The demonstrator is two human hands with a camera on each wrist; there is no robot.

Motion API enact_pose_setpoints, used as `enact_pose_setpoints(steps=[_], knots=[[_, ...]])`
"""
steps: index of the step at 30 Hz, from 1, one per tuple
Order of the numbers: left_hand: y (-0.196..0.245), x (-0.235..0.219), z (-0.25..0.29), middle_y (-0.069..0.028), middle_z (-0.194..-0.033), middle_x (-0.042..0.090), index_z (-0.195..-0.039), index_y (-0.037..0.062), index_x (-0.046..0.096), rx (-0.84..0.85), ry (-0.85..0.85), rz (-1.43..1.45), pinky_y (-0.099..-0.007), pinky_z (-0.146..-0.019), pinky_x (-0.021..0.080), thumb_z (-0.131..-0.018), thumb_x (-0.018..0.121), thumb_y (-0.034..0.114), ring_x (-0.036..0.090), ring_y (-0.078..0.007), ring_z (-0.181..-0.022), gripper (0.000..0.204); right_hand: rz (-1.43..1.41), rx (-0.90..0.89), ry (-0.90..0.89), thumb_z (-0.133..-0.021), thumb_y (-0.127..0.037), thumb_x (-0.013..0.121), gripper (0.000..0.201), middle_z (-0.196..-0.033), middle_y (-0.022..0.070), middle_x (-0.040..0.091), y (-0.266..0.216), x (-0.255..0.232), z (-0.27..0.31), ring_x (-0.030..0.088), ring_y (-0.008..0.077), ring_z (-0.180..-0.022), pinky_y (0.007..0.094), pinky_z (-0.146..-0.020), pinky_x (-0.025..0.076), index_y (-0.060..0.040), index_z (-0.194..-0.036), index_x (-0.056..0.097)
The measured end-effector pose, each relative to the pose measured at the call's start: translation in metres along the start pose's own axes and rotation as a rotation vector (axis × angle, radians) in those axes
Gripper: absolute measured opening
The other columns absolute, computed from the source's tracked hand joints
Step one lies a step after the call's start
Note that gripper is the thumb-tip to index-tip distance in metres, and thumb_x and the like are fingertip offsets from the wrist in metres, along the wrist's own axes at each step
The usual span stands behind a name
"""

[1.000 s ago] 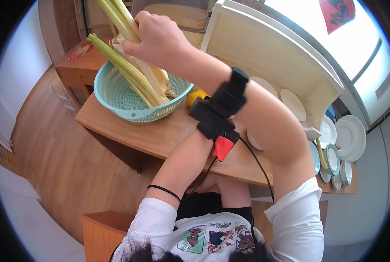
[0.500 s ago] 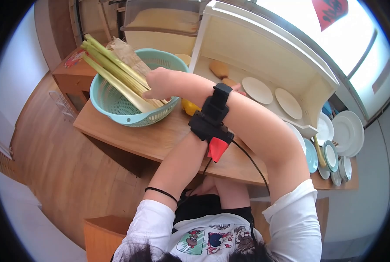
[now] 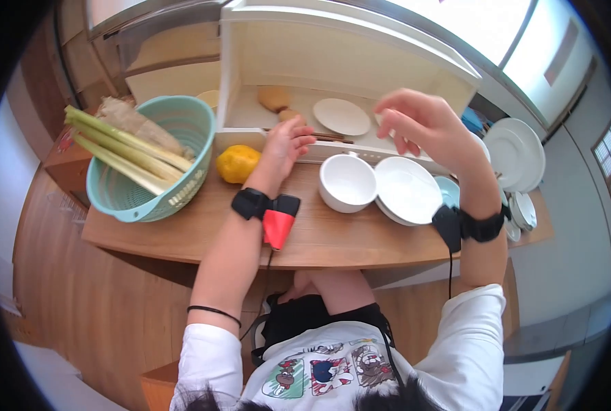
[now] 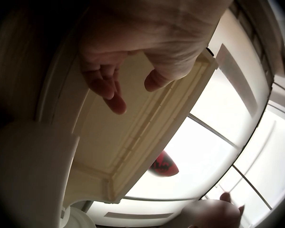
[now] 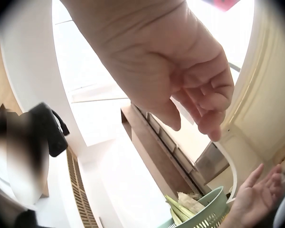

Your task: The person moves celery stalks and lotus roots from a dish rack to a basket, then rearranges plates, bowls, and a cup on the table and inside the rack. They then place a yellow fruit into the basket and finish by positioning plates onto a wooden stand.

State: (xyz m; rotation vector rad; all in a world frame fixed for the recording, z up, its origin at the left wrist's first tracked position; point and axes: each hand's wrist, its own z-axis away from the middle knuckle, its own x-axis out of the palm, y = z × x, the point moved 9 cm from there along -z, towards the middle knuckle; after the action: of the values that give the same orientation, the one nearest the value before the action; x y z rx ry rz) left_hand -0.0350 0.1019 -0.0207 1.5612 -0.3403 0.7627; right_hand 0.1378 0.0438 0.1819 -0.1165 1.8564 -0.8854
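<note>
My left hand (image 3: 286, 149) hovers near the front lip of the cream cabinet, with bent fingers and nothing in them. To its left a yellow lumpy fruit or vegetable (image 3: 238, 164) sits beside the mint-green colander (image 3: 141, 214). In that colander lie long pale green stalks (image 3: 124, 156) and a pale, papery-looking piece (image 3: 135, 123). My right hand (image 3: 432, 127) is raised over the cabinet's right part, fingers loosely bent and holding nothing. Below the hands, a white cup (image 3: 347, 185) and white bowls (image 3: 408, 190) stand on the table.
The open cream cabinet (image 3: 346, 58) runs along the table's back. Inside it are a white plate (image 3: 342, 116) and a brown rounded thing (image 3: 274, 98). Large white plates (image 3: 513, 154) lean upright at the right. The table's front edge (image 3: 305, 262) is close to my body.
My right hand set the stalks down in the colander, let go and swung right over the cabinet. My crossed arms came apart. The head view turned right, bringing the cup and bowls into sight.
</note>
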Motion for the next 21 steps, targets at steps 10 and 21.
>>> enact_pose_setpoints(steps=[10,21], knots=[[-0.002,-0.004,-0.002,-0.0076,-0.090,0.061,-0.101,0.0077,0.045,-0.038,-0.062,0.002,-0.0237,-0.056,0.046,-0.087,0.050,0.030,0.059,-0.0140,-0.071,0.027,0.143,0.401,0.772,-0.081,-0.015,0.058,0.023,-0.079,0.0105,0.061,0.189,-0.104,0.202,0.057,0.0144,-0.063,0.0258,-0.053,0.044,0.0024,-0.096,0.056],[0.004,-0.005,0.001,-0.0080,-0.090,0.061,-0.100,0.0062,0.048,-0.015,-0.031,-0.020,-0.0241,-0.057,0.048,-0.086,0.051,0.028,0.060,-0.0154,-0.071,0.026,0.846,0.611,0.648,-0.071,-0.014,0.066,0.023,-0.088,0.0148,0.055,0.234,-0.098,0.226,0.055,0.0322,-0.082,0.0396,-0.068,0.046,-0.0022,-0.087,0.054]])
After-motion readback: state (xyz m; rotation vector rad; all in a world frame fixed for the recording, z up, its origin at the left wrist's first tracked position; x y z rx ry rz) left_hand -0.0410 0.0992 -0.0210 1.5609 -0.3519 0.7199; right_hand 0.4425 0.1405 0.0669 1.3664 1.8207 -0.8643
